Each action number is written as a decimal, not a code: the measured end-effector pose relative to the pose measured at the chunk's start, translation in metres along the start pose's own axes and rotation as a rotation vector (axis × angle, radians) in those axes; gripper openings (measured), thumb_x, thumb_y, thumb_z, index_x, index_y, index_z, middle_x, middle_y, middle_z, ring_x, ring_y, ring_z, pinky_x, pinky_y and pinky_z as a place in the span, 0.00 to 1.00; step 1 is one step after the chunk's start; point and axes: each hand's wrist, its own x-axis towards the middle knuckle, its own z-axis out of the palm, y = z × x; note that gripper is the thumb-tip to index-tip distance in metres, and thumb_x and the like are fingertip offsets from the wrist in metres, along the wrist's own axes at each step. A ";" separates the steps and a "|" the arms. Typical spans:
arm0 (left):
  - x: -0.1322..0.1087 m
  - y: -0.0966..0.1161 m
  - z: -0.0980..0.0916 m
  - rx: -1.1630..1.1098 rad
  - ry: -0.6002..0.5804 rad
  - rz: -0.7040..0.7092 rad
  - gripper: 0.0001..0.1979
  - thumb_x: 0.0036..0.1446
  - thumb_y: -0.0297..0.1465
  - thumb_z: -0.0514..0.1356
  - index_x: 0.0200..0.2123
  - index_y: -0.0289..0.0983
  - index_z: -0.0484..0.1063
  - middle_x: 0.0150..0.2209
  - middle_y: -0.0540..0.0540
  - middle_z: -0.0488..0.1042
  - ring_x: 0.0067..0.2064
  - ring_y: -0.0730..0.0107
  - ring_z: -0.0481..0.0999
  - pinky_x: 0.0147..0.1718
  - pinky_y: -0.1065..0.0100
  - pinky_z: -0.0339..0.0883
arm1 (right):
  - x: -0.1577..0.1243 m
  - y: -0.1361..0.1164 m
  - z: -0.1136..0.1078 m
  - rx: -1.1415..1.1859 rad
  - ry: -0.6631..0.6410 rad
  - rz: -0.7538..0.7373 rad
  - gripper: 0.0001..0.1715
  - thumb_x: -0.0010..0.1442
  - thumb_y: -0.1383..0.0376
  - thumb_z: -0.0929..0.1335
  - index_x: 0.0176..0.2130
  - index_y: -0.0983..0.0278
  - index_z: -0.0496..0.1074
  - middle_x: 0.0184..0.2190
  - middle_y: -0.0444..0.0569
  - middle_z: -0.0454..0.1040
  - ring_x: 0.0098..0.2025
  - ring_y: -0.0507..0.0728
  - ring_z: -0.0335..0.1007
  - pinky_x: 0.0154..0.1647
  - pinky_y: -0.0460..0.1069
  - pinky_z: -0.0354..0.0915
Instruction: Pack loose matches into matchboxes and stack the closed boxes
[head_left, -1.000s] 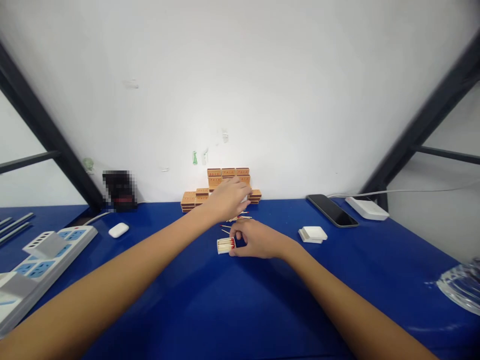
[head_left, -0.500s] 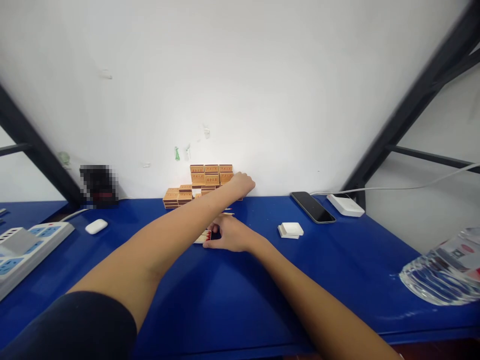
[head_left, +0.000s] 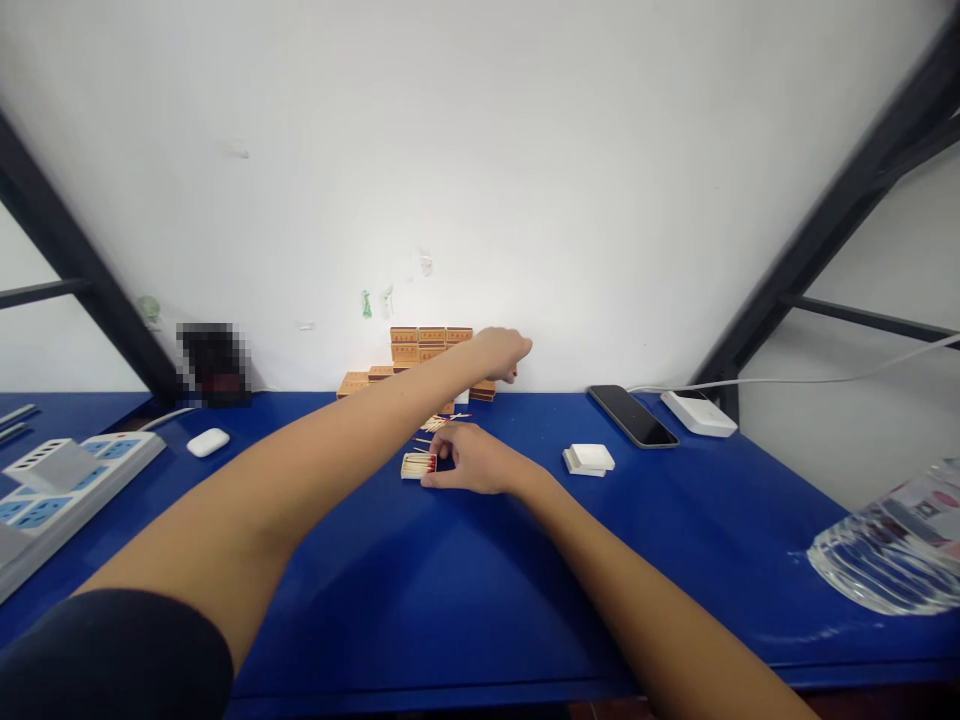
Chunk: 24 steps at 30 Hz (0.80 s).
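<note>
My right hand (head_left: 472, 458) grips the right end of a small white matchbox tray (head_left: 415, 473), thumb in front and fingers behind. Red-tipped matches lie side by side in the tray. My left hand (head_left: 501, 352) reaches across above my right one, in front of the wall, its fingers curled; whatever they hold is hidden. Behind the tray lies a loose heap of matches (head_left: 442, 423), partly covered by my left forearm. Orange matchboxes (head_left: 405, 345) stand stacked against the wall, some hidden by the same arm.
White flat pieces (head_left: 589, 458) lie stacked to the right, near a phone (head_left: 632, 416) and a white device (head_left: 699, 413). A water bottle (head_left: 892, 550) is at the far right. On the left are a white earbud case (head_left: 208, 442) and a power strip (head_left: 82, 490).
My left hand has moved slightly right along the wall. The view has shifted a little, and more of the tray and the loose matches shows past my forearm. My right hand keeps its grip.
</note>
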 end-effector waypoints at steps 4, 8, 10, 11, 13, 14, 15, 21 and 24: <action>-0.066 -0.021 -0.023 -0.093 0.219 0.039 0.21 0.67 0.35 0.64 0.61 0.35 0.70 0.59 0.37 0.75 0.58 0.54 0.75 0.56 0.58 0.68 | -0.006 0.000 -0.018 0.029 0.012 -0.007 0.15 0.55 0.59 0.77 0.39 0.64 0.76 0.35 0.47 0.77 0.34 0.53 0.70 0.35 0.48 0.63; -0.163 -0.063 0.018 -0.518 0.384 -0.015 0.22 0.61 0.42 0.68 0.55 0.40 0.77 0.53 0.42 0.80 0.50 0.56 0.80 0.48 0.58 0.72 | -0.010 0.007 -0.040 0.128 0.048 0.025 0.18 0.55 0.58 0.77 0.41 0.65 0.74 0.33 0.45 0.75 0.32 0.52 0.70 0.33 0.48 0.65; -0.202 -0.081 0.056 -0.767 0.353 -0.167 0.27 0.54 0.40 0.73 0.56 0.40 0.78 0.54 0.41 0.81 0.53 0.52 0.80 0.51 0.54 0.73 | -0.011 0.012 -0.046 0.215 0.042 0.062 0.21 0.54 0.58 0.78 0.42 0.65 0.74 0.31 0.43 0.73 0.31 0.52 0.69 0.34 0.48 0.66; -0.216 -0.088 0.076 -0.889 0.359 -0.259 0.26 0.50 0.38 0.75 0.53 0.39 0.80 0.55 0.40 0.81 0.55 0.50 0.79 0.53 0.52 0.73 | -0.011 0.015 -0.047 0.251 0.034 0.080 0.22 0.53 0.58 0.78 0.43 0.66 0.73 0.31 0.43 0.73 0.31 0.52 0.69 0.34 0.48 0.66; -0.235 -0.095 0.110 -0.963 0.343 -0.314 0.24 0.50 0.38 0.74 0.50 0.36 0.81 0.54 0.38 0.82 0.56 0.47 0.80 0.55 0.49 0.74 | -0.010 0.017 -0.044 0.312 0.009 0.104 0.25 0.52 0.56 0.79 0.44 0.66 0.73 0.30 0.42 0.72 0.30 0.51 0.68 0.33 0.48 0.66; -0.239 -0.096 0.124 -1.002 0.334 -0.319 0.24 0.51 0.38 0.73 0.51 0.37 0.80 0.54 0.39 0.82 0.56 0.48 0.81 0.55 0.48 0.74 | -0.009 0.017 -0.041 0.343 -0.010 0.115 0.26 0.52 0.55 0.79 0.45 0.66 0.73 0.30 0.42 0.72 0.30 0.51 0.68 0.32 0.48 0.66; -0.241 -0.096 0.135 -1.045 0.327 -0.316 0.25 0.53 0.39 0.73 0.53 0.38 0.80 0.55 0.39 0.82 0.56 0.49 0.81 0.56 0.47 0.75 | -0.008 0.017 -0.037 0.374 -0.032 0.125 0.28 0.52 0.53 0.79 0.46 0.65 0.73 0.29 0.42 0.73 0.30 0.51 0.68 0.30 0.48 0.66; -0.238 -0.083 0.157 -1.244 0.325 -0.275 0.32 0.51 0.40 0.74 0.58 0.37 0.76 0.53 0.40 0.83 0.53 0.53 0.84 0.55 0.54 0.78 | -0.003 0.003 -0.016 0.464 -0.085 0.155 0.29 0.51 0.52 0.80 0.47 0.64 0.74 0.33 0.46 0.76 0.31 0.52 0.69 0.24 0.46 0.67; -0.239 -0.075 0.154 -1.286 0.308 -0.290 0.33 0.50 0.39 0.76 0.59 0.37 0.76 0.47 0.41 0.85 0.44 0.56 0.86 0.47 0.56 0.80 | -0.003 -0.004 -0.013 0.477 -0.093 0.148 0.27 0.53 0.53 0.80 0.46 0.64 0.75 0.32 0.45 0.76 0.31 0.52 0.69 0.27 0.46 0.67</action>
